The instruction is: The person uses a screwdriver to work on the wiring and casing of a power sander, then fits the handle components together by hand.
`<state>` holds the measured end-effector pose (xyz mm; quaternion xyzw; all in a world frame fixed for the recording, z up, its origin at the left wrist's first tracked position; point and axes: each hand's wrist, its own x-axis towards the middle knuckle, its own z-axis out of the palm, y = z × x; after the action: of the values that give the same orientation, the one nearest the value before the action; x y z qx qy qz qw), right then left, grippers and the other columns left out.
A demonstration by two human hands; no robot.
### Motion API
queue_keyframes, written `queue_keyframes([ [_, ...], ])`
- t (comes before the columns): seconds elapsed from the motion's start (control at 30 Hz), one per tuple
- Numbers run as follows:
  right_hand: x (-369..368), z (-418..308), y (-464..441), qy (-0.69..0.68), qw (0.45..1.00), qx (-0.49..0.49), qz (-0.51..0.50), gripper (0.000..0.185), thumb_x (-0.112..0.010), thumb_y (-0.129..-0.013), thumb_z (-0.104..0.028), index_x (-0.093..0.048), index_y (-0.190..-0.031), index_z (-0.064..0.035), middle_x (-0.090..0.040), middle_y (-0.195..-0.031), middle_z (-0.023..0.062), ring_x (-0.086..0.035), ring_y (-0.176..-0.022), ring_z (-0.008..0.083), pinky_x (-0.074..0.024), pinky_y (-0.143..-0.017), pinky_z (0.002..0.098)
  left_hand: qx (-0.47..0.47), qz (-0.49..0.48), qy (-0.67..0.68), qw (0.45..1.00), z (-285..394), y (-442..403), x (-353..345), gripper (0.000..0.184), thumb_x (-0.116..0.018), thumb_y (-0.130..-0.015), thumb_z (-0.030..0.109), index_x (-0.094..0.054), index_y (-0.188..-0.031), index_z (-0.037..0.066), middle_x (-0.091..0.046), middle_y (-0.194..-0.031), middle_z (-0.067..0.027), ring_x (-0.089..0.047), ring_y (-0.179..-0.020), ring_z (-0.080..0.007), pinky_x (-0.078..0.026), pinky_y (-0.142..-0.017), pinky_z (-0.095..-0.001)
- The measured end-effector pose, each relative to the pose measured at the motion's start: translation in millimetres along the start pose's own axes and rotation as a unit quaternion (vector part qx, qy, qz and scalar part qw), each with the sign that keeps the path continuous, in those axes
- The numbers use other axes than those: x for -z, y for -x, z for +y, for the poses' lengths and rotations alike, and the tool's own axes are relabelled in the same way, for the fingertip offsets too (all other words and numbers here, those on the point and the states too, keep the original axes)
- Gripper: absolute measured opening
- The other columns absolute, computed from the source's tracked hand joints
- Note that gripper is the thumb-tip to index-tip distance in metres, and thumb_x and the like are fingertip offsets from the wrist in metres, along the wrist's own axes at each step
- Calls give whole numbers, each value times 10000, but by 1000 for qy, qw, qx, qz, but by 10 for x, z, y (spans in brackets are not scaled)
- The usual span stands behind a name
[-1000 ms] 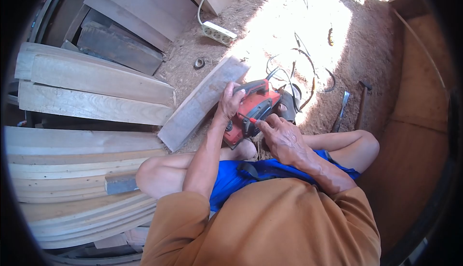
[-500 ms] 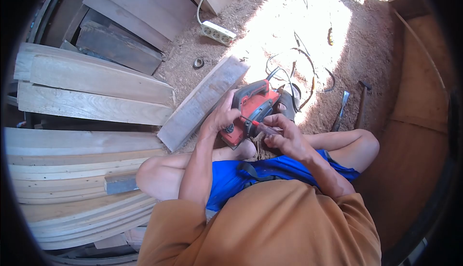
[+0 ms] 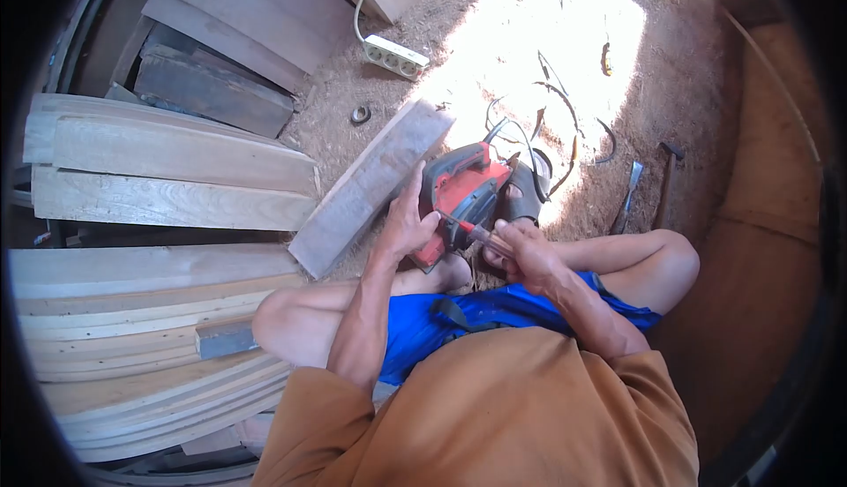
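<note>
A red and black electric planer (image 3: pixel 465 189) lies tilted between my bent legs, its cord running off the far end. My left hand (image 3: pixel 406 225) grips the planer's left side, with the index finger stretched along it and the thumb over the near part. In my right hand (image 3: pixel 527 256) is a screwdriver (image 3: pixel 492 240) with a clear, red-collared handle. Its shaft points left across the planer's body, close to my left thumb. Whether the tip sits in a screw is too small to tell.
A thick wooden beam (image 3: pixel 375 187) lies left of the planer. Stacked boards (image 3: pixel 176 165) fill the left side. Beyond are a power strip (image 3: pixel 394 56) and a roll of tape (image 3: pixel 361 115). A chisel (image 3: pixel 628 196) and a hammer (image 3: pixel 668 183) lie right, near a wooden panel (image 3: pixel 768 169).
My left index finger has straightened along the planer's side, and the thumb has shifted. My right fingers have closed further round the screwdriver handle. The planer stays in about the same place.
</note>
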<state>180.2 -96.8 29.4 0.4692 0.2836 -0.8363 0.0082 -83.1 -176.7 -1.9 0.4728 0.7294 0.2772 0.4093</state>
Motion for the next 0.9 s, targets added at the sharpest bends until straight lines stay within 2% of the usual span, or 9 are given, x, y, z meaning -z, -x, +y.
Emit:
queue_keyframes([
  [0.1,7,-111,173,203,952,229,21,281,-671,-1040,-267,-656,-1158,-13,-674,-876,122,-637,-718,222,-486,-560,393,10,-1,27,1000,25,14,-12,1050,-762,-856,122,-183,-1731,83,-452,-1622,-343,-427,-1524,-502,-338,-1288,-505],
  [0.27,-92,-115,302,621,647,436,68,406,-701,-1033,-203,-595,-1384,-29,-686,-925,84,-712,-890,250,-591,-707,469,27,-6,13,1000,21,-8,-7,1056,-763,-852,123,-184,-1734,101,-463,-1612,-346,-446,-1512,-501,-344,-1282,-513],
  [0.3,-105,-84,224,581,650,482,81,313,-681,-1042,-195,-620,-1310,-45,-702,-890,73,-674,-701,206,-551,-574,410,26,-6,15,1000,6,-5,-19,1056,-762,-852,123,-184,-1735,105,-465,-1610,-346,-449,-1510,-501,-345,-1280,-514],
  [0.43,-59,-238,131,-72,997,16,-1,192,-623,-1095,-271,-615,-1140,-84,-698,-857,46,-501,-499,76,-352,-408,255,22,8,2,1000,12,22,-31,1047,-760,-847,119,-201,-1733,109,-485,-1595,-346,-466,-1498,-497,-353,-1273,-512],
  [0.57,-54,-190,169,95,982,151,64,255,-637,-1063,-217,-606,-1217,-17,-714,-900,116,-645,-631,199,-506,-537,332,-22,27,-19,999,-28,34,-70,1034,-759,-839,104,-227,-1725,101,-514,-1570,-345,-489,-1482,-493,-367,-1263,-501],
  [0.67,-144,-350,403,601,656,441,118,267,-645,-989,-137,-634,-1246,-65,-725,-981,177,-721,-771,319,-557,-618,421,-15,23,5,1000,35,13,-29,1029,-758,-832,87,-238,-1720,93,-527,-1556,-347,-497,-1476,-494,-386,-1253,-500],
  [0.7,-156,-354,416,647,659,375,80,375,-736,-926,-161,-665,-1293,-141,-695,-1068,184,-732,-1025,407,-615,-781,498,0,16,29,999,122,20,-5,1027,-758,-831,83,-240,-1718,91,-528,-1554,-349,-497,-1475,-495,-389,-1252,-501],
  [0.8,-110,-202,258,601,674,419,94,273,-718,-990,-178,-664,-1249,-109,-695,-963,128,-726,-815,294,-565,-599,402,9,16,27,999,121,7,-15,1023,-758,-829,78,-245,-1715,85,-527,-1554,-352,-502,-1471,-497,-402,-1246,-503],
  [0.9,-78,-387,127,0,1000,-20,3,196,-689,-1053,-206,-658,-1197,-76,-682,-879,82,-602,-640,145,-417,-471,280,-2,29,5,1000,31,18,-46,1020,-757,-827,76,-248,-1711,76,-524,-1556,-354,-510,-1463,-499,-408,-1245,-501],
])
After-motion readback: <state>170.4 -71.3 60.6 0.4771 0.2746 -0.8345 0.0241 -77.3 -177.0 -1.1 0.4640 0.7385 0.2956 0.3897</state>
